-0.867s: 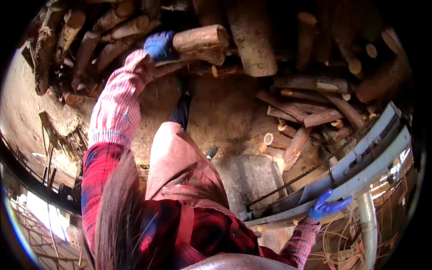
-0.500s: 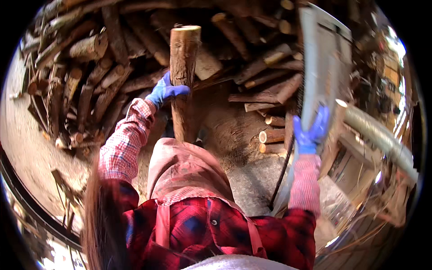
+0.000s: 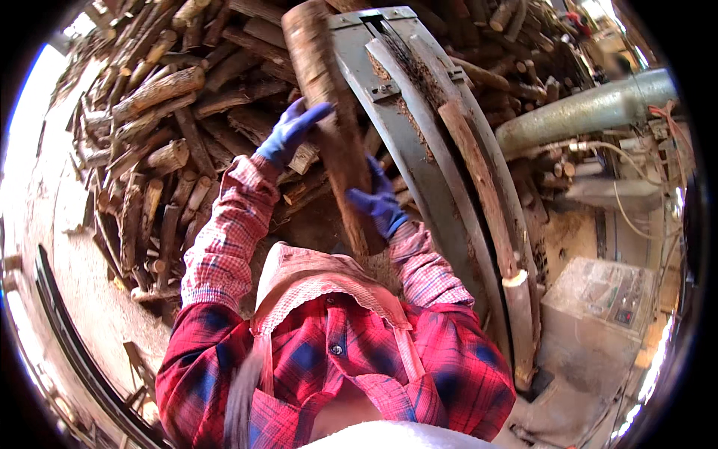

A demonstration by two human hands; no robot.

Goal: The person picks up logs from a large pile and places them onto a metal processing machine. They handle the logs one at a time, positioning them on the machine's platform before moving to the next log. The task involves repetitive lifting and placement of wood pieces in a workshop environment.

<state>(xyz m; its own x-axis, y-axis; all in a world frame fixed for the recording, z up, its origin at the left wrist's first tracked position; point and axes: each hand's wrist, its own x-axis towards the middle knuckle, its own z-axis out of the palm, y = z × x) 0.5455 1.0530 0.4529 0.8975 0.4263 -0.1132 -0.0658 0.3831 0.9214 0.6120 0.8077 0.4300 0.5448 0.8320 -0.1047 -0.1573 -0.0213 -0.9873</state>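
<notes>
Right hand (image 3: pixel 380 200): I see it holding the log (image 3: pixel 340 142) near its close end, left hand (image 3: pixel 293 131) gripping farther up. Long axis runs away from the body, far end leaning left, beside the metal trough's (image 3: pixel 437 187) far left corner. Other logs (image 3: pixel 476 176) occupy the trough's right edge; woodpile (image 3: pixel 157 157) beyond, left.
</notes>
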